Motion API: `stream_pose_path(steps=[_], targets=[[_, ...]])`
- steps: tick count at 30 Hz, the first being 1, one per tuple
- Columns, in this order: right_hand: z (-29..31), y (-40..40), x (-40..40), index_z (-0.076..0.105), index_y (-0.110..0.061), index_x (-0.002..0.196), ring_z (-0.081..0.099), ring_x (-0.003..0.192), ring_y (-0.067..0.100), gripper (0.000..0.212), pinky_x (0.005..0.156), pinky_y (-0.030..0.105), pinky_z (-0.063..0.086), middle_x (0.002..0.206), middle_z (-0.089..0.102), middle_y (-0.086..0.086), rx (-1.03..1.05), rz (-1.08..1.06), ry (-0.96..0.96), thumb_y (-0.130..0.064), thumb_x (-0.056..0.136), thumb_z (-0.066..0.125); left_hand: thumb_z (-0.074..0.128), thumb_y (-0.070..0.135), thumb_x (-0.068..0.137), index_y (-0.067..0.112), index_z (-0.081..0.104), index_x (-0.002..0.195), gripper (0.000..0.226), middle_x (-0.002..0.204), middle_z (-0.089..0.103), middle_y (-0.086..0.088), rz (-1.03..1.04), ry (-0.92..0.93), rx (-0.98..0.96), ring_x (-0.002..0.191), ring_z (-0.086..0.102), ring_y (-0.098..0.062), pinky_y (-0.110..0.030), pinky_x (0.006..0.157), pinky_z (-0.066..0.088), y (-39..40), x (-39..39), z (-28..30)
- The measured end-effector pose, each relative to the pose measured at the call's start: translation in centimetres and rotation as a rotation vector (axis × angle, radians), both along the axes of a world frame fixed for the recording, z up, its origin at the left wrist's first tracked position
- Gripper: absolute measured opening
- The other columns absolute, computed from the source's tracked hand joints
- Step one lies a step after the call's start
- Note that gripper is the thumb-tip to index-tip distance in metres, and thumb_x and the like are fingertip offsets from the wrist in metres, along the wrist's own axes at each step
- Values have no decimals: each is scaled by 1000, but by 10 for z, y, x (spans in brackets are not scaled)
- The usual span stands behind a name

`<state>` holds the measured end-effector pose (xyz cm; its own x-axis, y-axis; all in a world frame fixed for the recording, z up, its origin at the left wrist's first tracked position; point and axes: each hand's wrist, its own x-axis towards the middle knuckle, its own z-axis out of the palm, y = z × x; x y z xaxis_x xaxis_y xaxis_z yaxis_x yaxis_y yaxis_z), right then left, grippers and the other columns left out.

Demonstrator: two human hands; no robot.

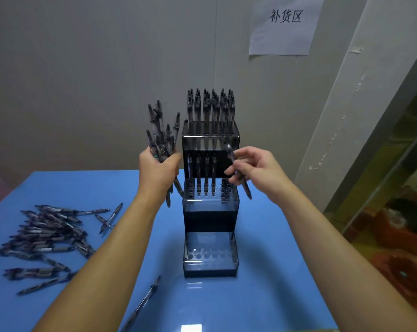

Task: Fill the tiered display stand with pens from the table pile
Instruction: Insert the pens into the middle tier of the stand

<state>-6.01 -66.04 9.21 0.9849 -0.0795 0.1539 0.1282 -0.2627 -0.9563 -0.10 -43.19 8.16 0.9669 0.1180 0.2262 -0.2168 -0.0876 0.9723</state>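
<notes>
Blue worktop (262, 271) stood against a grey wall with a paper sign (285, 25) taped up at far right. Tiered display stand (210, 219) sat mid-worktop, three steps: top tier packed with upright pens (211, 109), middle tier held four pens (202, 173) along its left side with open holes to their right, near tier showed only bare holes. Left hand (158, 168) was closed around a bundle of pens (160, 137), just left of the stand. Right hand (253, 170) pinched a single pen (238, 171), tilted, over the middle tier's right side. Pen pile (49, 238) lay loose at near left; one stray pen (145, 303) lay near the front edge.
</notes>
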Motion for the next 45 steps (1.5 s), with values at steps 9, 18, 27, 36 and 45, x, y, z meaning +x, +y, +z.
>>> stream_pose_path(steps=[9, 18, 27, 36, 45], targets=[[0, 12, 30, 78, -22, 102, 73, 83, 17, 14, 84, 43, 62, 85, 76, -5, -155, -346, -244, -17, 90, 74, 72, 14, 95, 4, 60, 95, 15, 55, 63, -3, -20, 14, 106, 51, 62, -17, -36, 51, 54, 14, 3, -17], [-14, 22, 31, 79, -13, 104, 69, 79, 12, 14, 85, 24, 58, 80, 72, -8, -348, -433, -213, -13, 92, 70, 76, 16, 92, 18, 56, 85, 21, 60, 54, -1, -51, 62, 32, 53, 50, -18, -35, 57, 46, 13, 8, -35], [-19, 32, 34, 78, -9, 112, 72, 86, 14, 21, 88, 25, 58, 93, 77, 1, -434, -406, -147, -15, 94, 69, 75, 13, 92, 14, 57, 87, 19, 62, 54, -3, -67, 61, -11, 50, 48, -17, -32, 53, 44, 10, 12, -42], [-35, 42, 36, 76, -6, 114, 67, 84, 19, 21, 75, 24, 52, 103, 75, 9, -513, -418, 71, -14, 96, 66, 75, 14, 92, 13, 58, 89, 17, 62, 54, -3, -72, 48, -4, 51, 49, -17, -33, 55, 45, 12, 9, -40], [-31, 41, 32, 73, 6, 101, 73, 78, 33, 24, 76, 44, 63, 93, 74, 19, -589, -431, 159, -16, 94, 68, 74, 14, 93, 14, 59, 87, 16, 55, 54, 3, -133, 34, 21, 52, 50, -18, -35, 59, 46, 12, 0, -38]])
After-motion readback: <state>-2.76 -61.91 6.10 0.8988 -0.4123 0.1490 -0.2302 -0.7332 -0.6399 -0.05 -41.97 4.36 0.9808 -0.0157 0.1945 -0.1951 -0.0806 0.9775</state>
